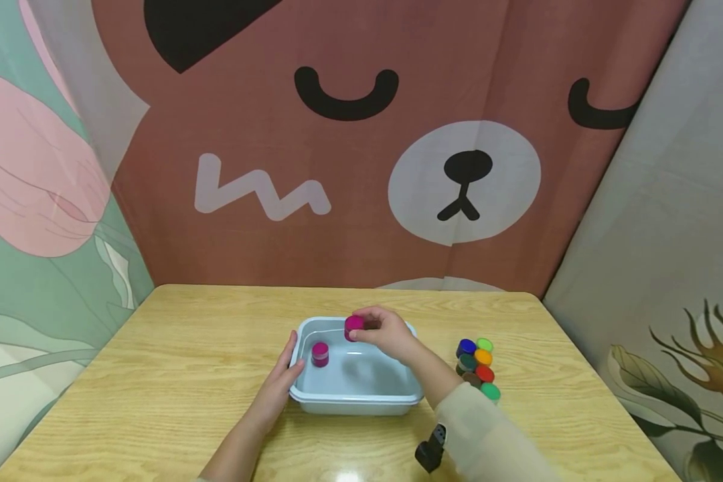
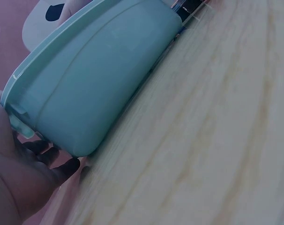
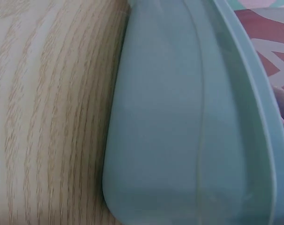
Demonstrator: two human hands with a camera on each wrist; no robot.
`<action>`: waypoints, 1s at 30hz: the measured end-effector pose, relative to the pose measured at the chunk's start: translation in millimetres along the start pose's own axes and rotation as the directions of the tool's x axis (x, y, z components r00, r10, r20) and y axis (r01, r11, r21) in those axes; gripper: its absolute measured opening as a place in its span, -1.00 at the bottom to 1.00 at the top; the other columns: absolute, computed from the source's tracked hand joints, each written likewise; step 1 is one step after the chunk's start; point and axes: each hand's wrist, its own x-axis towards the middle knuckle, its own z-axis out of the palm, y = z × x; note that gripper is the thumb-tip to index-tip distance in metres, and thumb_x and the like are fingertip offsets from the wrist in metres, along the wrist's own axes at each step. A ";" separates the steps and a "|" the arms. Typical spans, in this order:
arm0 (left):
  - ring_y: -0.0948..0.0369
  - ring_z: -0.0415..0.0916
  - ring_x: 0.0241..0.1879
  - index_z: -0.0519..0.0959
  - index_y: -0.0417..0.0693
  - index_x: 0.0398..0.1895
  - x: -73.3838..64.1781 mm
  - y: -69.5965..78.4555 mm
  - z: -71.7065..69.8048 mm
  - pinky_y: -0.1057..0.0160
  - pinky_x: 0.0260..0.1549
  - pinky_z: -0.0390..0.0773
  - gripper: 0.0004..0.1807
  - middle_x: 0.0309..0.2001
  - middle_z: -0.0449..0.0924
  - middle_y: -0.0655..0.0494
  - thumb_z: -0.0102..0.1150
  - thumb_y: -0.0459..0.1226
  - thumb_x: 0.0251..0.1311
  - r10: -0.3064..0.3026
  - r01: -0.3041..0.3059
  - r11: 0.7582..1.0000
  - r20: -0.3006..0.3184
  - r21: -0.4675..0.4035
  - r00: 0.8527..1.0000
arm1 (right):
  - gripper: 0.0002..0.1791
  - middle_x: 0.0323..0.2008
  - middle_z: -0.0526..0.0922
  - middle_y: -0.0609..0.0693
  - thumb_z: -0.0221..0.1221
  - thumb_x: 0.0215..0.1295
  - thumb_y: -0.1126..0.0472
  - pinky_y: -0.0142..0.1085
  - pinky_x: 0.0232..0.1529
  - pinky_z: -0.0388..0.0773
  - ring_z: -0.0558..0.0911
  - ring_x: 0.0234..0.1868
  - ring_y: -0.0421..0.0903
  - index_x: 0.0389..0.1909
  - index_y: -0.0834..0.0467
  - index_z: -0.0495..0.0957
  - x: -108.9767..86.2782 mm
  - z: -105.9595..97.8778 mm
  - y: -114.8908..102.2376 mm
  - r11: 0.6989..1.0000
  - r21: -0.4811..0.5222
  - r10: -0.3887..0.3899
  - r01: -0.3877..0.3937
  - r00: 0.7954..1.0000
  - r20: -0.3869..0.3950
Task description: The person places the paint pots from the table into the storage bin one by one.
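A light blue plastic basin (image 1: 355, 399) stands on the wooden table in the head view. My left hand (image 1: 277, 383) holds its left end, thumb over the rim and fingers along the outside; the left wrist view shows these fingers (image 2: 67, 169) by the basin's lower corner. Between thumb and fingertips, my right hand (image 1: 388, 333) pinches a small magenta-lidded jar (image 1: 353, 327) above the basin's far side. Another magenta-lidded jar (image 1: 320, 355) stands upright inside, toward the left. In the right wrist view the basin's wall (image 3: 156, 117) hides most of the right hand.
To the basin's right several small jars stand close together in two rows, among them a blue-lidded jar (image 1: 466, 347), an orange-lidded jar (image 1: 483, 357) and a red-lidded jar (image 1: 485, 373). A black device (image 1: 430, 450) sits at the right sleeve (image 1: 488, 428). Behind the table (image 1: 205, 348) hangs a bear-print curtain (image 1: 247, 254).
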 end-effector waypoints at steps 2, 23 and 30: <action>-0.15 -0.49 0.56 -0.18 -0.02 0.59 0.0 0.4 0.0 -0.28 0.47 -0.38 -0.30 0.60 -0.36 -0.02 -0.19 -0.22 0.49 0.006 -0.006 1.000 0.000 0.002 1.000 | -0.50 -0.01 0.66 0.08 0.38 0.17 0.14 -0.22 0.02 0.67 0.62 0.01 -0.04 0.13 0.16 0.56 1.6 3.1 -0.6 1.000 -0.007 0.000 0.000 1.000 0.011; -0.17 -0.48 0.56 -0.19 -0.03 0.59 0.4 2.8 -0.6 -0.30 0.46 -0.34 -0.28 0.60 -0.36 -0.04 -0.19 -0.19 0.48 0.006 -0.006 1.000 0.005 0.005 1.000 | -0.59 -0.13 0.70 0.17 0.39 0.10 0.30 -0.27 -0.03 0.64 0.64 -0.11 -0.09 -0.01 0.30 0.58 16.4 27.2 5.0 0.998 -0.059 -0.030 0.035 0.997 0.071; -0.16 -0.47 0.56 -0.19 0.01 0.59 -0.9 2.2 -0.4 -0.29 0.46 -0.30 -0.28 0.61 -0.36 -0.01 -0.18 -0.17 0.48 -0.007 0.007 1.000 0.012 0.013 1.000 | -0.59 -0.16 0.71 0.02 0.43 0.06 0.23 -0.28 -0.01 0.60 0.63 -0.09 -0.13 -0.03 0.18 0.62 21.0 34.8 12.9 0.986 -0.165 0.026 -0.014 0.997 0.067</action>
